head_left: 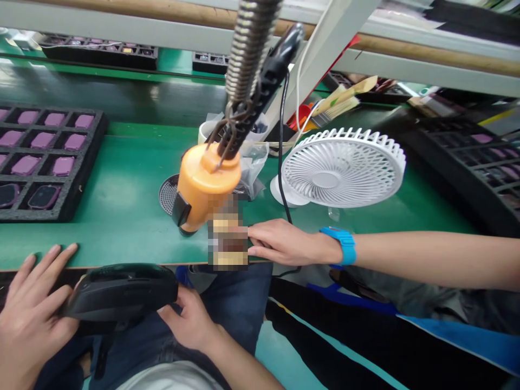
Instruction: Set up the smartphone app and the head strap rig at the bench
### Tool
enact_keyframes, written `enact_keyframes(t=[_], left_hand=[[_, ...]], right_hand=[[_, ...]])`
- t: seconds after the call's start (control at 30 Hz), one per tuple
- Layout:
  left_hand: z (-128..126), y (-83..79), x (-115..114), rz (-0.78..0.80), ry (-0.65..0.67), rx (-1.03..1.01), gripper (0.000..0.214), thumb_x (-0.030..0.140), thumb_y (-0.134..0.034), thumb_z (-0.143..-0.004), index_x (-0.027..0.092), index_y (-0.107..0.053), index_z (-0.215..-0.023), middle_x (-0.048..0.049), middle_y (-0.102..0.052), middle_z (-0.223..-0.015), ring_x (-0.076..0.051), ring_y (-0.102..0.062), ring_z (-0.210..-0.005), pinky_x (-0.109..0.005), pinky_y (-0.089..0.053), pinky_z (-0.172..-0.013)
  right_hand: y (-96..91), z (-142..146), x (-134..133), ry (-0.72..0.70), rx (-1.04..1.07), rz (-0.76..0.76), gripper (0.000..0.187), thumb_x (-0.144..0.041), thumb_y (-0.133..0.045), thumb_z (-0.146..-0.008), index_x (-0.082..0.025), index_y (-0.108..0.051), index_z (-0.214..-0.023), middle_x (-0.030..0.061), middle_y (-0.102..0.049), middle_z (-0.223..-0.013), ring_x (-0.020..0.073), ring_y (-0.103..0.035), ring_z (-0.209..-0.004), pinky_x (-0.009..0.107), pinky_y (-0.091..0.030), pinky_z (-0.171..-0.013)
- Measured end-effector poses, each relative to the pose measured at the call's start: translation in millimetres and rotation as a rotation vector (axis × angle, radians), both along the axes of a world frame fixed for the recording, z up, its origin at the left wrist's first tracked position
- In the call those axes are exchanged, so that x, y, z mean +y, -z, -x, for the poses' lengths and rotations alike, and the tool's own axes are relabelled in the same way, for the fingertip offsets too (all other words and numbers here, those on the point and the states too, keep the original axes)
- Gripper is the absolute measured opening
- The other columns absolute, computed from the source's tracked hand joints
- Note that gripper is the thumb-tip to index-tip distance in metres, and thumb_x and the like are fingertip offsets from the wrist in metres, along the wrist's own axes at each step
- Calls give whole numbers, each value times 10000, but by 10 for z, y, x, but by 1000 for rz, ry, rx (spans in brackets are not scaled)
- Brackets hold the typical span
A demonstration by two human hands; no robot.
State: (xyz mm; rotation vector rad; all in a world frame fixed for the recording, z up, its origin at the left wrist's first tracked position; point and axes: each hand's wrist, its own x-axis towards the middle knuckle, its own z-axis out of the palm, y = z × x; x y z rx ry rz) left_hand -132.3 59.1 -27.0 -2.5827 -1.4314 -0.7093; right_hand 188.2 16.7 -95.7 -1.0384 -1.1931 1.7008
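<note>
1. Head view: the black object (125, 292) is held between the person's two hands, above the lap and just in front of the desk (125, 157), near its front edge.
2. The right hand (193, 319) has thumb and bent fingers closed on the object's right end.
3. The left hand (38, 309) has its fingers spread, the longer ones reaching over the desk's front edge; thumb and forefinger meet the object's left end, though I cannot tell whether they grip it.
4. On the desk's left part, well back from the front edge, a black tray (91, 157) carries rows of purple pieces (54, 119); two in its front row have dark faces and purple rims.
5. A yellow tool (209, 173) hangs from a spring (252, 59), its black tip low over the desk near the front edge.
6. A co-worker's hand (284, 241), a blue band (343, 245) on the wrist, reaches in from the right to a pixelated patch at the front edge.
7. Farther back stands a white fan (345, 168), with brushes (337, 108) behind.
</note>
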Motion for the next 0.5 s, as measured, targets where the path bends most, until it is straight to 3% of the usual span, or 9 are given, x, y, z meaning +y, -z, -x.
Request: enact_keyframes(t=[0.5], left_hand=[[-13, -10, -8, -4, -17, -14, 100, 225, -662, -785, 249, -582, -839, -100, -488, -1752, -423, -483, -1604, -667, -319, -1368]], right_hand=[[-6, -7, -7, -3, -18, 9, 399, -570, -675, -1069, -194, -754, -1178, 82, -830, -1175, 260, -805, -1095, 365, -662, -1011]])
